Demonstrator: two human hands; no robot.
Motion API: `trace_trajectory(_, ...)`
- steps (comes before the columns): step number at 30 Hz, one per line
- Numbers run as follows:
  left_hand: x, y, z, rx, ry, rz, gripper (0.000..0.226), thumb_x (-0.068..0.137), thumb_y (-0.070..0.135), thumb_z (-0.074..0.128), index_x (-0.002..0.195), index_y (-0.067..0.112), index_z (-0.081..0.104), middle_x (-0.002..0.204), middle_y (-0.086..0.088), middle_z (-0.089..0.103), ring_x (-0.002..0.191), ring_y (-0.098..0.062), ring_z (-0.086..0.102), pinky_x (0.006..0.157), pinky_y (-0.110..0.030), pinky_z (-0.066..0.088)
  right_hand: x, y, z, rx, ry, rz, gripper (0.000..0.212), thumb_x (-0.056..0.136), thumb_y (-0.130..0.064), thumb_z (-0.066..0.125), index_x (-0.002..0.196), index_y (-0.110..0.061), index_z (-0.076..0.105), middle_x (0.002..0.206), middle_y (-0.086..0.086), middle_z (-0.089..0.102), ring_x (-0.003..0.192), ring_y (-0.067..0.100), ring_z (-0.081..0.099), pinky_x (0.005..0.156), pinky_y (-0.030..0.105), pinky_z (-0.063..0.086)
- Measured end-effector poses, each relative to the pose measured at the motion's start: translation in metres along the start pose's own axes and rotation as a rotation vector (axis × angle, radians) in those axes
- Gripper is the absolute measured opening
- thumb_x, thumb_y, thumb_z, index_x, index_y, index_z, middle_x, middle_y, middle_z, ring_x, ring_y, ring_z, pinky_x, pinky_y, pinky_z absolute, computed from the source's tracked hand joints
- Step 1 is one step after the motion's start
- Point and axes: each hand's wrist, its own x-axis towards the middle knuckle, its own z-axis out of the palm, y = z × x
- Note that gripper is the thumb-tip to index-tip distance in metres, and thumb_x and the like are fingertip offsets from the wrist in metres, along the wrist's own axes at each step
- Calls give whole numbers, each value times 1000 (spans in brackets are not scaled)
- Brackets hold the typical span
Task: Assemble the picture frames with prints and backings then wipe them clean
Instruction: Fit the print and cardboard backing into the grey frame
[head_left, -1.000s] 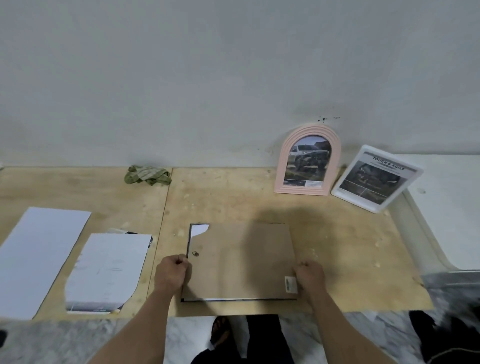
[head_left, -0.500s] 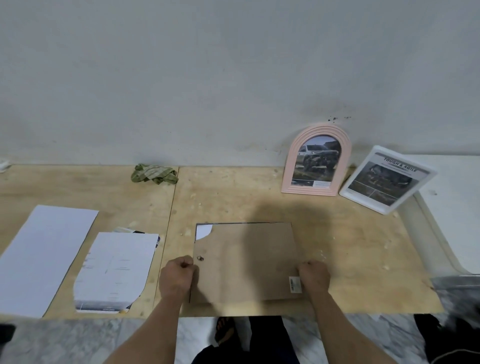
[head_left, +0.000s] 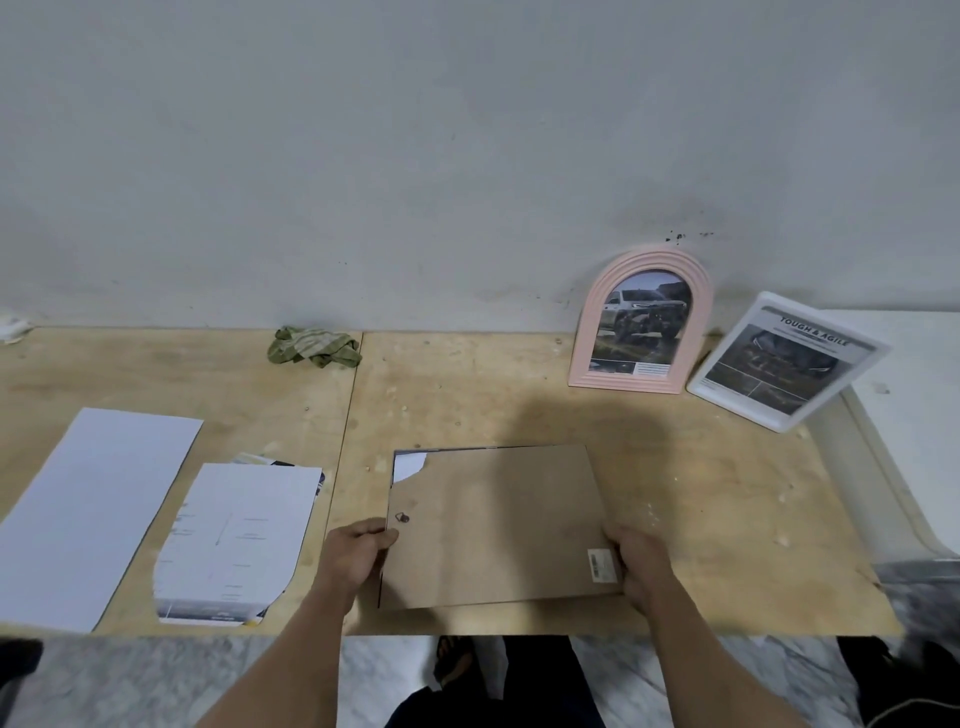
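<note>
Wide plywood desk (head_left: 467, 405) fills the view, running along a grey wall (head_left: 467, 130), and everything sits on it. Biggest piece in play: the brown backing board (head_left: 498, 525), lying face-up near the front edge in the middle, a torn corner at its far left showing white print (head_left: 408, 465) beneath, with a thin dark frame edge peeking out along the far and left sides. Off to the far left, a long white sheet (head_left: 88, 509) lies flat; just beside it, a stack of cut prints (head_left: 236, 540) with a curved lower-left edge. Back right, the pink arched frame (head_left: 641, 322) stands upright against the wall, a truck picture in it; right next to it the white rectangular frame (head_left: 787, 361) leans tilted, headline readable as "TOUGH & AGILE". At the back, left of centre, a crumpled green cloth (head_left: 314, 347) rests by the wall, well apart from the work.

Now the hands: left hand (head_left: 358, 556) is curled over the board's left edge, fingers pinching it just below a small metal hanger ring (head_left: 402, 517). Right hand (head_left: 641, 564) grips the near right corner, fingers wrapped at the edge, touching a little barcode sticker (head_left: 602, 564).
</note>
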Motion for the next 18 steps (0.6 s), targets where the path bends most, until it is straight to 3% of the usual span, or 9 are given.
trace_trajectory(4, -5, 6, 2, -64, 11, 3, 11, 83, -1, 72, 87, 9, 74, 68, -6, 70, 70, -27, 57, 60, -29, 45, 2, -8, 1, -1, -39, 11, 11, 92, -7, 59, 86, 1, 62, 81, 18, 65, 65, 29, 61, 59, 39, 53)
trace_trajectory(10, -9, 6, 5, -82, 27, 7, 10, 84, 0, 72, 90, 7, 75, 62, 0, 70, 64, -25, 57, 57, -27, 45, 10, -4, 3, -78, -64, 3, 17, 89, -5, 64, 100, 8, 63, 88, 20, 66, 76, 35, 63, 76, 52, 55)
trace_trajectory(12, -12, 5, 7, -74, -14, 14, 16, 85, -1, 70, 92, 12, 75, 65, 3, 72, 63, -21, 60, 54, -24, 47, 12, -1, 4, -58, -43, -20, 23, 89, -6, 64, 106, 9, 64, 92, 21, 67, 77, 34, 64, 72, 49, 56)
trace_trajectory(15, -14, 6, 12, -183, -44, 28, 26, 86, -6, 66, 97, 17, 72, 80, 2, 75, 73, -20, 66, 59, -25, 51, 4, 1, 5, -61, -180, -56, 26, 89, -4, 63, 115, 3, 62, 100, 19, 68, 77, 30, 65, 60, 35, 54)
trace_trajectory(18, -10, 9, 18, -204, 35, 25, 20, 87, -3, 66, 103, 7, 71, 90, -8, 72, 79, -24, 66, 63, -28, 51, -7, 1, -1, -178, -411, -29, 38, 83, 1, 69, 115, -15, 58, 108, 11, 69, 85, 26, 66, 65, 33, 53)
